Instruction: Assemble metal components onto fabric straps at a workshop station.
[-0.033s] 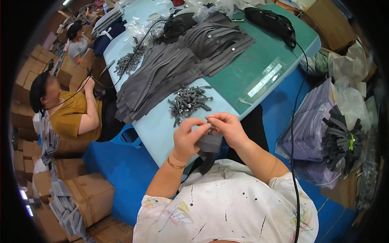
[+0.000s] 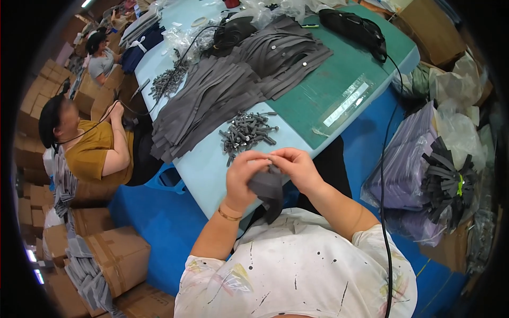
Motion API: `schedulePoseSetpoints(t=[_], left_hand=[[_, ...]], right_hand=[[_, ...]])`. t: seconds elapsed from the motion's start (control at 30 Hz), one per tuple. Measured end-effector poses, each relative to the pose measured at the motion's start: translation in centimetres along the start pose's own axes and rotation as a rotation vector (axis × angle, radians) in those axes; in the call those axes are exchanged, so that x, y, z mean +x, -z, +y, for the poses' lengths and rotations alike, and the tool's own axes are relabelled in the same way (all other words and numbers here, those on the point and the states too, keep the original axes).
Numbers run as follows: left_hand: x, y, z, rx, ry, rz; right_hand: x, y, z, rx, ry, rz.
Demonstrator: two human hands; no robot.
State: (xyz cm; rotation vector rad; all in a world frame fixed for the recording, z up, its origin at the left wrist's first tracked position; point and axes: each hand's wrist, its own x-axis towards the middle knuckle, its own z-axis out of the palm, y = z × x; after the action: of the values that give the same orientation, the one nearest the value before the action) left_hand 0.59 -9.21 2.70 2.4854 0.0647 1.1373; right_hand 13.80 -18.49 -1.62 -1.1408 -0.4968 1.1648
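My left hand (image 2: 243,177) is closed on a dark grey fabric strip (image 2: 269,192), which hangs from the fingers in a bent loop toward my lap. My right hand (image 2: 298,167) pinches at the strip's upper end, its fingertips meeting those of the left. Whatever small piece sits between the fingertips is hidden. Both hands are just off the table's near edge. Just beyond them lies a pile of small dark grey rolled pieces (image 2: 246,132), some with shiny bits. Long dark grey fabric strips (image 2: 207,103) are spread in a thick layer behind that pile.
A green mat (image 2: 318,85) covers the table's right part, with a black bag (image 2: 352,32) on it. A black cable (image 2: 386,212) runs down at my right. Wrapped purple bundles (image 2: 400,153) stand right. A co-worker in a mustard top (image 2: 101,153) sits left, near cardboard boxes (image 2: 119,257).
The hanging strip has swung and turned, its wide flap now bunched below my left hand. My fingertips have drawn closer together at its upper end.
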Motion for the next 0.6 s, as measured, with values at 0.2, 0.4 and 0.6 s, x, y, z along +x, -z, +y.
schedulePoseSetpoints(t=[0.2,0.4,0.6], left_hand=[[-0.2,0.0,-1.9,-1.092,0.823,0.294],[-1.3,-0.6,-3.7,-0.954,0.992,0.310],[-1.4,-1.0,-3.0,-0.990,1.060,0.150]], right_hand=[[3.6,0.8,-1.3,-1.056,0.729,0.226],[5.1,1.4,-1.8,-1.129,0.600,0.273],[6.5,2.7,-2.2,-1.241,0.634,0.193]])
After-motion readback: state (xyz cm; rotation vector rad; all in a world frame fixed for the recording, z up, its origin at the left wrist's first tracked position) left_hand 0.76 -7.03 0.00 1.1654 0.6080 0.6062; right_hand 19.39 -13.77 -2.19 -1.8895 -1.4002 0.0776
